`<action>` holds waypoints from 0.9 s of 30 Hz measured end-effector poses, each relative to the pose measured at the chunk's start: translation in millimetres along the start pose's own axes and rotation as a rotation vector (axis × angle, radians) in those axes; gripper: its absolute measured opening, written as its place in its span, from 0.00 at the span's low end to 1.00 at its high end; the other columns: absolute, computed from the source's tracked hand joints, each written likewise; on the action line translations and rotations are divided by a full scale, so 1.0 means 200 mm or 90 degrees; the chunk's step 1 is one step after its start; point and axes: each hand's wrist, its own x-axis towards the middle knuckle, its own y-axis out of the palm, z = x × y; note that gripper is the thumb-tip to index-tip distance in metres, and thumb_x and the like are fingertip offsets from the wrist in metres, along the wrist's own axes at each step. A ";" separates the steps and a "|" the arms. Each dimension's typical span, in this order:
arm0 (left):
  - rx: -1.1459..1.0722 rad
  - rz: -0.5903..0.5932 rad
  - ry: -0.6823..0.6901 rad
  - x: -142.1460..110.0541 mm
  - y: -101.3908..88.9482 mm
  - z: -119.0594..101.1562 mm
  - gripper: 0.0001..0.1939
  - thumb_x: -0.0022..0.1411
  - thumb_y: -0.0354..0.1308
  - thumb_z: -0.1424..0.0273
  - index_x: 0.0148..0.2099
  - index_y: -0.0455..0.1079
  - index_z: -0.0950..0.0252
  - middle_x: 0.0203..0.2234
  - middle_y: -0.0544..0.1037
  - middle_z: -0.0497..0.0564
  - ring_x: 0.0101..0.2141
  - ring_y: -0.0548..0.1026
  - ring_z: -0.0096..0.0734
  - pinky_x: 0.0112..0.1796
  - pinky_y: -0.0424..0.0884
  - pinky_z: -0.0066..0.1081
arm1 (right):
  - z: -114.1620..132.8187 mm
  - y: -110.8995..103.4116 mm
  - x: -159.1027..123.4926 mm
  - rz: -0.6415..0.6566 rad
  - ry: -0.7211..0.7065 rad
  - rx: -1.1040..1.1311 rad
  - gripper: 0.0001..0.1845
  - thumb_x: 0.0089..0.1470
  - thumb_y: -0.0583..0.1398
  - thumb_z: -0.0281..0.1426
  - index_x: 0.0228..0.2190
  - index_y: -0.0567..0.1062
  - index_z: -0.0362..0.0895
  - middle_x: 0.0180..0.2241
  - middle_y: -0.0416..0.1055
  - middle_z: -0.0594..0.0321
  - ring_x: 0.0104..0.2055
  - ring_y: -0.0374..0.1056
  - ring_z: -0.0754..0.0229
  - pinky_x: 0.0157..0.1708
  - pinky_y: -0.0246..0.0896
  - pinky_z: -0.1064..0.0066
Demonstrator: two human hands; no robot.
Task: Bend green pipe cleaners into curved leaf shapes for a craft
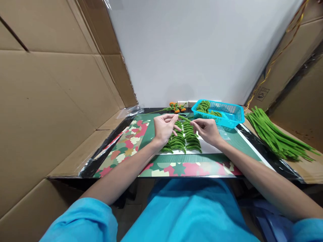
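Between my two hands stretches a short green chenille stem [184, 118], held above the table. My left hand [164, 127] pinches its left end with thumb and forefinger, the other fingers partly spread. At its right end, my right hand [205, 130] grips it between thumb and fingertips. Below them, rows of curved green chenille pieces [178, 143] lie on a white sheet [209, 148]; my left hand hides some of them. Behind the held stem, a dark-handled pair of scissors [182, 115] is partly visible.
A blue basket [233, 114] with more curved green pieces stands at the back right. Long green chenille stems [275, 134] lie in a bundle on cardboard at the right. Orange flowers [176, 107] lie at the back. Cardboard walls [50, 84] flank the table.
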 end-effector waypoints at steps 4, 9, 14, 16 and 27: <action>-0.012 -0.031 -0.003 -0.01 0.02 0.00 0.26 0.53 0.73 0.53 0.39 0.77 0.72 0.37 0.86 0.62 0.15 0.77 0.28 0.09 0.62 0.22 | 0.01 0.00 0.00 0.022 -0.008 0.006 0.27 0.68 0.57 0.47 0.26 0.79 0.43 0.19 0.73 0.63 0.18 0.57 0.65 0.19 0.48 0.70; -0.020 -0.016 -0.035 0.00 0.01 0.00 0.26 0.53 0.74 0.53 0.40 0.77 0.73 0.37 0.85 0.63 0.16 0.77 0.26 0.09 0.59 0.20 | 0.00 0.00 -0.01 0.029 -0.010 0.009 0.25 0.68 0.57 0.46 0.29 0.80 0.42 0.19 0.73 0.63 0.18 0.58 0.65 0.20 0.49 0.70; -0.022 0.040 -0.066 0.01 -0.01 -0.03 0.25 0.53 0.74 0.56 0.43 0.78 0.72 0.40 0.85 0.62 0.17 0.79 0.27 0.09 0.60 0.20 | -0.02 -0.01 -0.01 0.012 -0.007 0.008 0.23 0.67 0.59 0.46 0.33 0.81 0.41 0.18 0.70 0.65 0.19 0.60 0.65 0.20 0.50 0.71; -0.040 0.064 -0.081 0.01 -0.01 -0.03 0.26 0.54 0.74 0.57 0.47 0.77 0.71 0.43 0.85 0.62 0.17 0.79 0.26 0.10 0.61 0.20 | -0.02 -0.02 -0.01 0.007 -0.009 0.008 0.23 0.67 0.59 0.46 0.33 0.81 0.41 0.19 0.70 0.64 0.19 0.61 0.65 0.21 0.50 0.71; -0.012 0.204 -0.080 -0.02 0.00 -0.03 0.23 0.57 0.73 0.56 0.43 0.79 0.72 0.42 0.85 0.63 0.22 0.83 0.35 0.11 0.68 0.23 | -0.01 -0.02 -0.02 0.034 -0.025 0.010 0.19 0.67 0.59 0.44 0.37 0.81 0.42 0.21 0.73 0.64 0.21 0.64 0.64 0.22 0.54 0.71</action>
